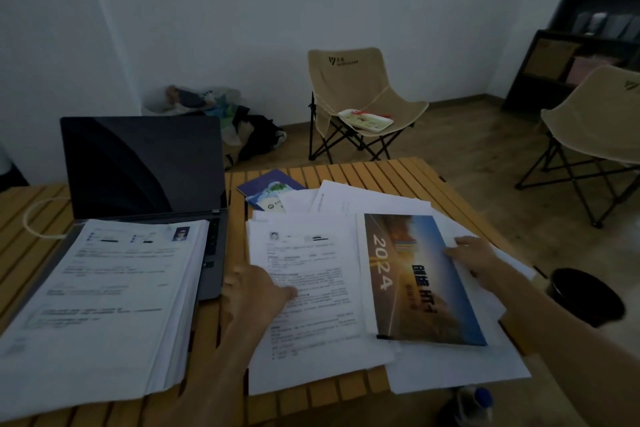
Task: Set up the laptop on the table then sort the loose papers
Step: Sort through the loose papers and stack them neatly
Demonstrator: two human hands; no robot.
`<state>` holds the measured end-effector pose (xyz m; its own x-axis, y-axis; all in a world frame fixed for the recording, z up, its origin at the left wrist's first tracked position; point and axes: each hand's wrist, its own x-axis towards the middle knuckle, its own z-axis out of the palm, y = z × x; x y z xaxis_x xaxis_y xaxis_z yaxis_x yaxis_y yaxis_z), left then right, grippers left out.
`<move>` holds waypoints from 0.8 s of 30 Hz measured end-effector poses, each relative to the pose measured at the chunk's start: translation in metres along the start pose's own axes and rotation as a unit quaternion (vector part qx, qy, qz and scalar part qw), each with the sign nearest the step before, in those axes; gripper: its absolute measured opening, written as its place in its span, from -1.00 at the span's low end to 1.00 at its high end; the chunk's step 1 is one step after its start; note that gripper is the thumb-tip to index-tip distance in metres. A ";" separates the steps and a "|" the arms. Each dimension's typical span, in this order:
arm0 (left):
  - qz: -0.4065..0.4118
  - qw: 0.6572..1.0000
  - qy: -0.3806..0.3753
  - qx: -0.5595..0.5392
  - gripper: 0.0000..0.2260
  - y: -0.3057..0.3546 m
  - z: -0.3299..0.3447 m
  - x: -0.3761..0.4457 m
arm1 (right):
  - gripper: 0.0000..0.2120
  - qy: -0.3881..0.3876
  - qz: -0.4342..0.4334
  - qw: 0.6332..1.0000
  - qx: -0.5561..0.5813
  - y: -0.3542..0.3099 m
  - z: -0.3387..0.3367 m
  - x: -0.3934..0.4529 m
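Observation:
An open laptop [142,166] with a dark screen stands at the left of the slatted wooden table [381,172]. A thick stack of printed sheets [104,295] lies over its keyboard. To the right, loose papers [311,288] are spread out, and a glossy "2024" brochure [415,281] lies on top of them. My left hand [256,291] rests on a printed sheet with its fingers extended. My right hand [472,253] holds the brochure's right edge. A blue booklet [268,189] lies behind the papers.
A white cable [38,218] loops at the table's left. A black cup [585,295] sits off the right edge and a bottle cap [479,399] shows at the bottom. Two beige folding chairs [360,97] stand behind, with bags by the wall and a dark shelf at the right.

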<state>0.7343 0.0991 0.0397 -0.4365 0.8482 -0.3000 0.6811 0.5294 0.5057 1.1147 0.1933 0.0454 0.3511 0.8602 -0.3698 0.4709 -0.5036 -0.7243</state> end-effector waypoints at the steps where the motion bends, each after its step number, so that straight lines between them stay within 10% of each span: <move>1: 0.012 1.000 0.009 -0.027 -0.01 -0.002 -0.002 0.005 | -0.48 0.007 -0.005 1.000 0.016 0.003 0.001 -0.001; 7: 0.011 0.942 -0.077 -0.326 -0.77 -0.012 -0.013 0.013 | -0.45 0.017 -0.031 0.999 0.022 0.003 0.002 -0.011; 11: 0.016 0.907 -0.176 -0.384 -0.73 -0.006 -0.012 0.007 | -0.45 0.037 -0.045 0.998 0.005 0.005 0.008 -0.013; 17: 0.220 0.937 0.062 -0.264 -0.74 0.038 -0.078 -0.013 | -0.43 0.032 -0.056 0.998 0.013 0.009 0.009 -0.013; 21: 0.195 0.843 -0.072 -0.496 -0.79 0.069 -0.088 -0.009 | -0.47 0.024 -0.060 0.998 0.025 0.012 0.007 -0.013; 24: 0.170 0.879 -0.114 -0.431 -0.83 0.095 -0.032 -0.004 | -0.57 0.013 -0.080 0.996 0.049 0.017 0.004 -0.008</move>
<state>0.7823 0.1454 0.1148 -0.0982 0.9883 -0.1172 0.0076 0.1185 0.9929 1.1166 0.1779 0.0338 0.2990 0.9258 -0.2314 0.4420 -0.3492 -0.8262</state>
